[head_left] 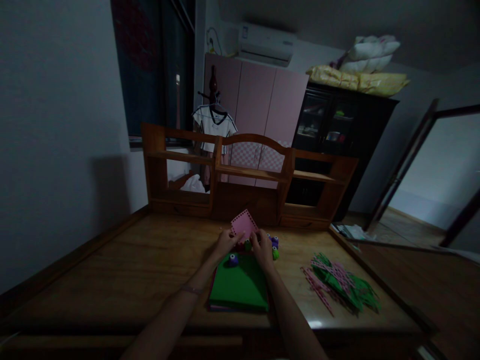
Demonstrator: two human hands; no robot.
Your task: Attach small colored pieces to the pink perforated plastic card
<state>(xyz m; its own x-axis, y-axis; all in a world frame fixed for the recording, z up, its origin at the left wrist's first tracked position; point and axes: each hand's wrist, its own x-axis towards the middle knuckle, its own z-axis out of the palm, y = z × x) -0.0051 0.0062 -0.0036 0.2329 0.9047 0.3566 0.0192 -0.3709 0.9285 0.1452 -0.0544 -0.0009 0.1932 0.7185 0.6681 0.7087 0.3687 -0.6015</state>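
Between my two hands is a pink square sheet (244, 223) with a row of punched holes along its edges, tilted up above the desk. The fingers of my left hand (226, 244) pinch its lower left side. At its lower right corner, my right hand (261, 246) grips it with thumb and fingers. Below them lies a stack of felt sheets, a green sheet (240, 287) on top. A purple spool-like piece (233, 259) rests on the stack. Near my right hand sit several small purple and green pieces (275, 245), partly hidden.
On the right of the wooden desk (150, 265) lies a pile of green and pink punched strips (339, 282). A wooden shelf unit (249, 174) stands along the desk's back edge. A wall (67, 150) borders the left side.
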